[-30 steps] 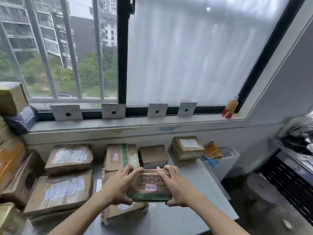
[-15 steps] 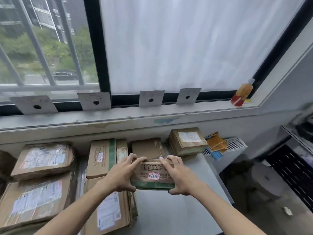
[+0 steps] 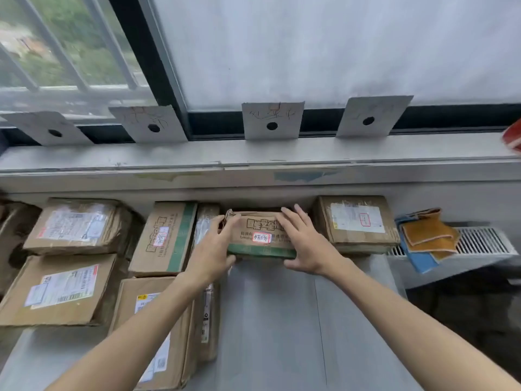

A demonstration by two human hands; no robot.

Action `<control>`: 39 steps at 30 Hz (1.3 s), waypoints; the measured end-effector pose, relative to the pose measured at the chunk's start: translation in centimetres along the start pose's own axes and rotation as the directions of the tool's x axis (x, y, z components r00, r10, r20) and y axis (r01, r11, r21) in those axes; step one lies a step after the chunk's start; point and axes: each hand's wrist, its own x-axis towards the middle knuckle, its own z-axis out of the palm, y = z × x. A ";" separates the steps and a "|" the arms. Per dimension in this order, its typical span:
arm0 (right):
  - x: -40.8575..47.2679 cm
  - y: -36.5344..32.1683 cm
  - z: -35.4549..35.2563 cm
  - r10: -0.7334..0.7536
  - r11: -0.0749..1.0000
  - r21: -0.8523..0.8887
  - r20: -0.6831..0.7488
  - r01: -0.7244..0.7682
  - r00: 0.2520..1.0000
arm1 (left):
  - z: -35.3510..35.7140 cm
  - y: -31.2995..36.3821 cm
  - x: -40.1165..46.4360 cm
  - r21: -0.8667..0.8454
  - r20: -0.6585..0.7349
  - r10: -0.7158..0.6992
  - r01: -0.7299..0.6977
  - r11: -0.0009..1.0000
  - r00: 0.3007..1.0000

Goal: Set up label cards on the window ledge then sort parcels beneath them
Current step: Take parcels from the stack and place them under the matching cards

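Observation:
Several white label cards with a black dot lean on the window ledge (image 3: 253, 153); the third card (image 3: 272, 121) stands above my hands. Both hands hold a small brown parcel (image 3: 260, 232) with a green stripe and a red-edged sticker, directly under that card and close to the wall. My left hand (image 3: 211, 252) grips its left end, thumb at the front edge. My right hand (image 3: 307, 244) holds the right end, fingers lying over the top, thumb at the front. What lies under the parcel is hidden.
Brown parcels lie in columns under the other cards: two at the far left (image 3: 76, 225), green-striped boxes (image 3: 165, 238) in the second column, one box (image 3: 355, 221) on the right. Grey table (image 3: 276, 320) in front. Folded cloths (image 3: 425, 238) on a vent, red bottle (image 3: 514, 136) at right.
Both hands have carried the small parcel forward, away from me, to the wall under the third card. My view has tilted down and moved closer to the ledge.

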 end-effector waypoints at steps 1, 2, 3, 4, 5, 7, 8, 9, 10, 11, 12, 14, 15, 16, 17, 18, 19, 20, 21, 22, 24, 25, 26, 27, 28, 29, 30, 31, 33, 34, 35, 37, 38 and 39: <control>1.0 0.7 0.0 -0.014 1.000 0.018 -0.014 0.015 1.000 | 0.3 0.0 1.0 -0.021 -0.020 -0.032 0.031 0.999 0.999; 2.0 1.3 0.0 -0.020 0.999 0.031 -0.038 0.021 0.999 | 0.6 0.0 1.9 -0.045 -0.033 -0.063 0.061 0.997 0.997; 2.8 1.8 0.2 -0.008 0.999 0.039 -0.060 0.011 0.998 | 0.9 0.0 2.8 -0.066 -0.040 -0.090 0.088 0.994 0.995; 3.4 2.1 0.5 0.022 0.999 0.043 -0.070 -0.019 0.997 | 1.2 -0.2 3.6 -0.079 -0.046 -0.112 0.108 0.991 0.993; 3.7 2.3 0.8 0.068 0.997 0.044 -0.073 -0.064 0.995 | 1.5 -0.3 4.3 -0.079 -0.053 -0.122 0.118 0.990 0.991; 3.7 2.2 1.8 0.164 0.986 0.035 -0.066 -0.162 0.984 | 2.1 -0.4 5.1 -0.055 -0.051 -0.120 0.117 0.992 0.991; 3.5 2.0 2.3 0.195 0.981 0.032 -0.065 -0.193 0.979 | 2.5 -0.4 5.2 -0.039 -0.045 -0.117 0.115 0.993 0.992; 3.4 1.9 2.6 0.211 0.977 0.031 -0.067 -0.209 0.975 | 2.9 -0.4 5.1 -0.024 -0.036 -0.120 0.119 0.993 0.992; 3.5 1.8 2.8 0.214 0.977 0.025 -0.069 -0.213 0.974 | 3.2 -0.3 5.0 -0.011 -0.023 -0.129 0.129 0.992 0.991; 3.6 1.7 2.6 0.211 0.978 0.012 -0.067 -0.211 0.975 | 3.4 -0.2 5.0 -0.001 -0.009 -0.139 0.139 0.990 0.990; 3.9 1.7 2.4 0.209 0.978 -0.004 -0.066 -0.210 0.976 | 3.5 -0.2 5.0 0.008 0.005 -0.149 0.149 0.989 0.989; 4.3 1.8 1.8 0.219 0.975 -0.019 -0.065 -0.221 0.973 | 3.1 -0.1 5.1 0.029 0.033 -0.161 0.160 0.987 0.986; 4.3 1.9 1.5 0.225 0.974 -0.018 -0.059 -0.227 0.972 | 2.9 0.0 4.9 0.053 0.047 -0.155 0.152 0.987 0.987; 4.2 1.9 1.3 0.225 0.974 -0.021 -0.048 -0.226 0.973 | 2.7 0.2 4.5 0.076 0.064 -0.145 0.140 0.987 0.987; 4.0 1.8 1.3 0.219 0.975 -0.019 -0.034 -0.219 0.975 | 2.6 0.4 3.7 0.082 0.074 -0.140 0.134 0.988 0.987; 3.5 1.6 1.4 0.210 0.978 -0.004 -0.022 -0.210 0.977 | 2.6 0.6 2.6 0.076 0.076 -0.144 0.138 0.987 0.987; 2.8 1.4 1.6 0.209 0.977 0.042 -0.021 -0.208 0.978 | 2.6 0.8 1.2 0.072 0.071 -0.136 0.131 0.989 0.988; 1.9 1.0 1.8 0.216 0.971 0.112 -0.034 -0.211 0.976 | 2.7 0.9 -0.2 0.091 0.066 -0.104 0.098 0.991 0.992; 1.0 0.7 2.0 0.217 0.962 0.183 -0.054 -0.204 0.975 | 2.7 0.7 -1.5 0.136 0.070 -0.058 0.048 0.990 0.996; 0.1 0.4 2.2 0.202 0.956 0.227 -0.063 -0.183 0.977 | 2.6 0.3 -2.5 0.188 0.086 -0.016 -0.001 0.982 0.996; -1.6 -0.1 2.3 0.144 0.962 0.239 -0.026 -0.134 0.989 | 1.9 -0.6 -3.9 0.256 0.093 -0.003 -0.021 0.967 0.996; -2.3 -0.2 2.3 0.123 0.965 0.234 0.003 -0.120 0.992 | 1.3 -1.0 -4.3 0.259 0.080 -0.029 0.007 0.966 0.996; -3.0 -0.5 2.2 0.109 0.967 0.228 0.027 -0.113 0.994 | 0.7 -1.2 -4.6 0.246 0.061 -0.063 0.046 0.968 0.996; -3.7 -0.8 2.0 0.102 0.969 0.224 0.043 -0.109 0.994 | 0.1 -1.2 -4.9 0.226 0.038 -0.091 0.080 0.971 0.995; -4.3 -1.2 1.7 0.099 0.969 0.221 0.054 -0.109 0.994 | -0.5 -1.0 -5.3 0.198 0.020 -0.108 0.102 0.975 0.994; -4.9 -1.6 1.4 0.096 0.968 0.224 0.064 -0.108 0.993 | -0.9 -0.7 -5.8 0.159 0.011 -0.118 0.114 0.981 0.993; -5.5 -2.1 1.1 0.091 0.967 0.234 0.073 -0.106 0.993 | -1.3 -0.4 -6.5 0.115 0.009 -0.118 0.116 0.987 0.993; -6.2 -2.6 0.8 0.085 0.965 0.243 0.074 -0.101 0.994 | -1.7 -0.1 -7.3 0.077 0.016 -0.107 0.106 0.991 0.994; -7.5 -3.5 -0.2 0.062 0.968 0.241 0.056 -0.074 0.997 | -2.9 0.3 -9.0 0.033 0.033 -0.059 0.058 0.998 0.998; -8.0 -3.9 -0.7 0.044 0.973 0.223 0.046 -0.053 0.998 | -3.7 0.3 -10.0 0.027 0.033 -0.036 0.035 0.999 0.999; -8.4 -4.4 -1.4 0.021 0.980 0.197 0.040 -0.028 0.999 | -4.7 0.2 -11.2 0.023 0.028 -0.024 0.023 0.999 0.999; -8.7 -5.9 -2.8 -0.033 0.990 0.140 0.041 0.027 0.999 | -7.1 -0.1 -13.9 0.018 -0.006 -0.017 0.017 1.000 1.000; -8.6 -6.9 -3.5 -0.065 0.991 0.117 0.038 0.061 0.997 | -8.3 -0.3 -15.3 0.022 -0.041 -0.011 0.012 1.000 0.999; -8.5 -8.3 -4.1 -0.102 0.991 0.096 0.033 0.098 0.994 | -9.4 -0.7 -16.8 0.032 -0.087 -0.003 0.006 0.999 0.996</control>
